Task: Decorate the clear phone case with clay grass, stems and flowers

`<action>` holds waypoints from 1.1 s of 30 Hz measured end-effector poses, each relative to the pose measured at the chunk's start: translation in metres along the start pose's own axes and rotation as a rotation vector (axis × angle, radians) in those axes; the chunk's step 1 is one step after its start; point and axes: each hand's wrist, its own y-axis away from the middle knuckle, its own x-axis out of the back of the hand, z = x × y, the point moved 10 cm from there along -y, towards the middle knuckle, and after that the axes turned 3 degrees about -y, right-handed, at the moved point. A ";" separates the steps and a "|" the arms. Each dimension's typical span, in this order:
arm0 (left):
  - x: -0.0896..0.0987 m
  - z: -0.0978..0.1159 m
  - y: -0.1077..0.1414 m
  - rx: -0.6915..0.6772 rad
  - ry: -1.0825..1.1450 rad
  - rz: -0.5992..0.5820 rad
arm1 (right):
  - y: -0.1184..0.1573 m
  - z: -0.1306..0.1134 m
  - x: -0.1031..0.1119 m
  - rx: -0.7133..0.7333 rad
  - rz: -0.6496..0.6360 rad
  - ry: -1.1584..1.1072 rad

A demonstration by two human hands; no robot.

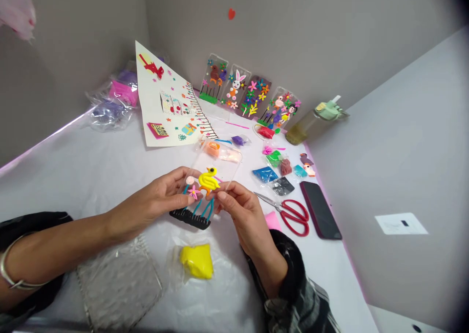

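Note:
A clear phone case (pixel 227 173) is held up over the table between both hands. On it are a yellow clay duck (pixel 208 180), a pink flower (pixel 194 192), blue stems and a black clay strip (pixel 190 218) along the lower edge. My left hand (pixel 157 196) grips the case's left side, thumb close to the flower. My right hand (pixel 242 211) pinches its right side beside the duck. Below the hands lies a bag of yellow clay (pixel 198 260).
Red-handled scissors (pixel 295 217) and a dark phone (pixel 320 210) lie at the right. Clay packets, including a blue one (pixel 265 175), sit behind them. Several decorated cases lean on the back wall near a bottle (pixel 302 128). A decorated sheet (pixel 154 103) stands back left; a clear textured mat (pixel 120 284) lies front left.

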 end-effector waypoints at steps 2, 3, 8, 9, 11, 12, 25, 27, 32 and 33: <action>0.001 -0.001 0.000 -0.003 -0.024 0.013 | 0.001 0.000 0.000 0.001 0.001 0.015; 0.001 -0.002 -0.001 -0.004 -0.031 0.015 | 0.001 -0.001 -0.001 0.003 0.002 0.024; 0.005 -0.012 -0.007 -0.031 -0.067 -0.005 | 0.002 -0.002 -0.003 0.002 -0.001 0.058; 0.006 -0.014 -0.008 -0.048 -0.082 -0.012 | 0.002 -0.002 -0.004 0.003 -0.005 0.054; 0.007 -0.017 -0.012 -0.081 -0.110 -0.019 | 0.002 -0.003 -0.005 0.003 -0.012 0.047; 0.008 -0.018 -0.013 -0.096 -0.118 -0.013 | 0.002 -0.003 -0.005 0.002 -0.012 0.048; -0.002 -0.008 -0.012 -0.124 -0.099 -0.034 | 0.002 -0.002 -0.002 0.004 0.005 0.051; -0.003 -0.010 -0.012 -0.116 -0.108 -0.041 | 0.002 -0.002 -0.001 0.005 0.008 0.054; 0.001 -0.014 -0.013 -0.118 -0.128 -0.024 | 0.003 -0.002 -0.002 0.010 -0.006 0.067; 0.002 -0.015 -0.013 -0.117 -0.125 -0.025 | 0.003 -0.002 -0.002 0.010 -0.007 0.068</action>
